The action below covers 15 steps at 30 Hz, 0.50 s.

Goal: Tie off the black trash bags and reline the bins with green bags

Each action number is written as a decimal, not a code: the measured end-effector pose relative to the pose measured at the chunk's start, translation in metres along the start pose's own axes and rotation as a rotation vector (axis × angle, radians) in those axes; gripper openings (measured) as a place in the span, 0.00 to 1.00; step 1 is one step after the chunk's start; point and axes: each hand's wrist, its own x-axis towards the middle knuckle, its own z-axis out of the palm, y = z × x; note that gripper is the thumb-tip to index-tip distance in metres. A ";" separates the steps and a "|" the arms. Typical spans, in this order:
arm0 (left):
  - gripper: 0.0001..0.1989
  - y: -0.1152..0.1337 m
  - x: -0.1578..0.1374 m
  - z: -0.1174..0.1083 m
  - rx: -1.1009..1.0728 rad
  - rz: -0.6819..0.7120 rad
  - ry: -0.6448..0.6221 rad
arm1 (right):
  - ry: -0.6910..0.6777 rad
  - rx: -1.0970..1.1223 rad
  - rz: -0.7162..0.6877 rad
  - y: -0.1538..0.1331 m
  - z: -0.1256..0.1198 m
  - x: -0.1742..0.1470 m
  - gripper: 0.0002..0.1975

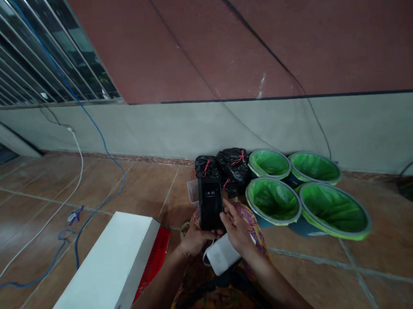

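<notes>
A black phone (211, 205) stands nearly upright above my lap, its dark screen showing a clock. Its lower left corner is gripped by my left hand (196, 240), the thumb lying along the bottom edge. At the phone's lower right edge is my right hand (236, 229), its thumb and fingers closing on that side; some fingertips are hidden. Below the phone, a white box-shaped device, like a power bank (223, 255), rests on my lap, partly under the right hand. A white cable (205, 257) loops at its left side.
Green-lined bins (273, 201) stand front right, beside tied black bags (233, 164) and a clear plastic tub (193, 192). To my left, a long white box (108, 270) lies over a red basket (156, 254). Blue cable (104, 141) and white cable (79, 175) trail across the tiles.
</notes>
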 end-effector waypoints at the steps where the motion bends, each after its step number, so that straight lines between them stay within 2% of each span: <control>1: 0.21 -0.001 0.000 0.000 -0.004 0.000 0.001 | -0.003 -0.002 0.010 0.001 0.000 0.000 0.29; 8: 0.19 -0.006 0.003 -0.007 -0.023 0.007 -0.007 | -0.005 -0.014 0.053 0.004 0.002 -0.002 0.31; 15: 0.16 -0.011 0.006 -0.016 -0.005 -0.013 -0.027 | 0.003 -0.072 0.002 0.004 0.001 0.000 0.29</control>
